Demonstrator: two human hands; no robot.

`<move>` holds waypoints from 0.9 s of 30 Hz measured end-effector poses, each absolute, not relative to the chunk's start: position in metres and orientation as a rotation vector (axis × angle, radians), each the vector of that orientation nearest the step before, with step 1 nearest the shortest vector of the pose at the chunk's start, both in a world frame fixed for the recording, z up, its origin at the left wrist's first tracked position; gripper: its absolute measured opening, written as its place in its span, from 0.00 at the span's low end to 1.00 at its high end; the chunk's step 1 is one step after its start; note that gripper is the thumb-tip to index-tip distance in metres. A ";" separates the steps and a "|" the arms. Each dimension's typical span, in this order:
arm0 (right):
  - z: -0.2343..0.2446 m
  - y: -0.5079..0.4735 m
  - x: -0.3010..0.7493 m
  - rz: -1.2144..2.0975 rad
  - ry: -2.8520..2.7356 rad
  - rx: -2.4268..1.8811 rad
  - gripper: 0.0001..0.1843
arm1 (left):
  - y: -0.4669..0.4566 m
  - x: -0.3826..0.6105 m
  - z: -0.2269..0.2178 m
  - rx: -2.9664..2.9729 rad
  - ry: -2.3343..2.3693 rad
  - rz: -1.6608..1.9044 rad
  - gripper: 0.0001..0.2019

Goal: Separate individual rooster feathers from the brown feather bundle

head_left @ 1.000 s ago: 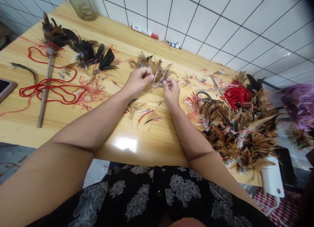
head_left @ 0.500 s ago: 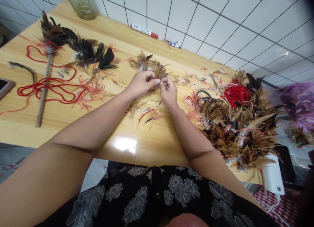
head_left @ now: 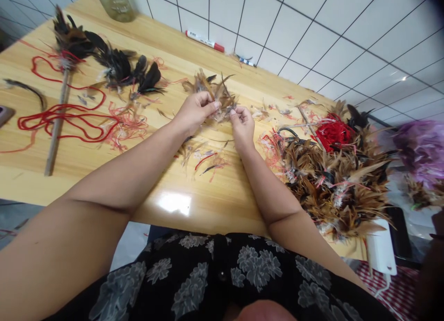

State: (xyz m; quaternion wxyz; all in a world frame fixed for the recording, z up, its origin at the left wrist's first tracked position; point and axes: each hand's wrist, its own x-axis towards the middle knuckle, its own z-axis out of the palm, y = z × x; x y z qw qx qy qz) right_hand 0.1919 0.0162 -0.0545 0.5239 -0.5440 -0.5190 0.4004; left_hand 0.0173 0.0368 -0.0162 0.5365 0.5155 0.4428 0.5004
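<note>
My left hand (head_left: 197, 112) is closed in a pinch, with a brown feather (head_left: 207, 86) rising from its fingertips. A short way to the right, my right hand (head_left: 243, 126) pinches a thin dark feather (head_left: 226, 87) between thumb and forefinger. Just behind both hands lies a small heap of brown feathers (head_left: 194, 84), partly covered by the left fingers. Loose feather scraps (head_left: 207, 160) and red fibre bits are scattered on the wooden table (head_left: 222, 205) below the hands.
At left lie a feather-topped stick (head_left: 58, 122), red cord (head_left: 86, 135) and black feathers (head_left: 120, 71). A large brown feather pile (head_left: 340, 182) with a red string bundle (head_left: 333, 132) covers the right side. Markers (head_left: 204, 40) lie along the tiled wall, and a bottle (head_left: 114, 4) stands behind.
My hands, fingertips together before, have moved apart. Feathers now stand up from the fingers of each hand. The view has shifted slightly.
</note>
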 end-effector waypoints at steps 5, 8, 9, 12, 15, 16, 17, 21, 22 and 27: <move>-0.052 0.016 0.194 0.998 -1.248 -1.264 0.31 | 0.036 0.017 -0.010 1.148 1.010 1.174 0.26; -0.054 0.017 0.196 0.989 -1.286 -1.220 0.31 | 0.036 0.014 -0.009 1.069 0.955 1.107 0.27; -0.055 0.018 0.197 0.985 -1.296 -1.212 0.30 | 0.036 0.013 -0.009 1.038 0.935 1.070 0.27; -0.056 0.018 0.198 0.962 -1.327 -1.210 0.29 | 0.036 0.010 -0.008 0.947 0.876 0.945 0.26; -0.052 0.015 0.197 0.949 -1.362 -1.178 0.27 | 0.034 0.011 -0.002 0.873 0.845 0.876 0.23; -0.050 0.014 0.197 0.952 -1.376 -1.166 0.27 | 0.033 0.012 0.001 0.850 0.845 0.872 0.22; -0.047 0.012 0.196 0.955 -1.391 -1.161 0.27 | 0.031 0.013 0.006 0.822 0.853 0.872 0.21; -0.040 0.006 0.192 0.941 -1.442 -1.208 0.24 | 0.022 0.019 0.026 0.687 0.935 0.832 0.27; -0.039 0.006 0.192 0.931 -1.449 -1.225 0.23 | 0.020 0.020 0.029 0.662 0.944 0.825 0.28; -0.041 0.005 0.190 0.886 -1.471 -1.276 0.20 | 0.020 0.022 0.026 0.653 0.908 0.910 0.24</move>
